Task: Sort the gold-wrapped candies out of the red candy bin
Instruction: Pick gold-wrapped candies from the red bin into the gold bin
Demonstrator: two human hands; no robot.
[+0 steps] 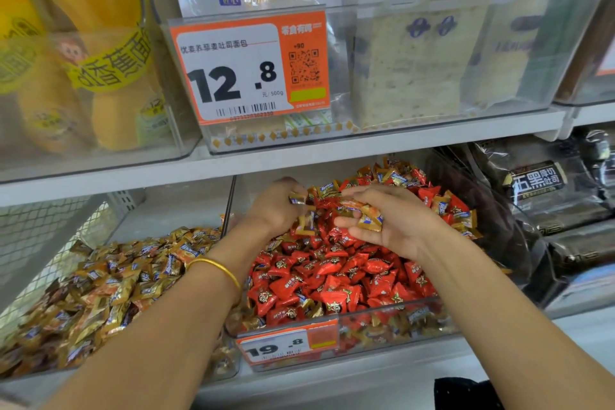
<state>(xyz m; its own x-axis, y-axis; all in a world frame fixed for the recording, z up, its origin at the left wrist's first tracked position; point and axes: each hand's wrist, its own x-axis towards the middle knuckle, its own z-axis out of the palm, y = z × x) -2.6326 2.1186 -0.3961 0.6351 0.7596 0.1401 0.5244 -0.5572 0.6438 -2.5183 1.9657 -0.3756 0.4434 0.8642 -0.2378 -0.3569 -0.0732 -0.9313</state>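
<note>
Shop shelving fills the view, with bagged bread [416, 66] in clear boxes on the upper shelf and open bins on the shelf below. Both hands are deep in the red candy bin [399, 319], toward its far end. The left hand [276, 206] has its grip curled round a few gold-wrapped candies [392, 173], and the right hand [392, 220] pinches several more between thumb and fingers. Many gold ones lie along the bin's far and right edges, and more show through its near wall, under the red candies [332, 266]. The likeliest slip, as I judge it, is a loose handful. The wrappers look slick and each grip holds several, so one could drop back among the red. One could also fall off the shelf on the way over the divider [228, 206] to the gold bin [226, 366] at left. A red piece sits close against the right fingers and could be carried across by mistake. The left forearm and its bracelet [216, 268] cross low over the divider, so a quick sweep may drag gold candies back in. The buried layer near the front is easy to miss unless the red pile is turned over.
</note>
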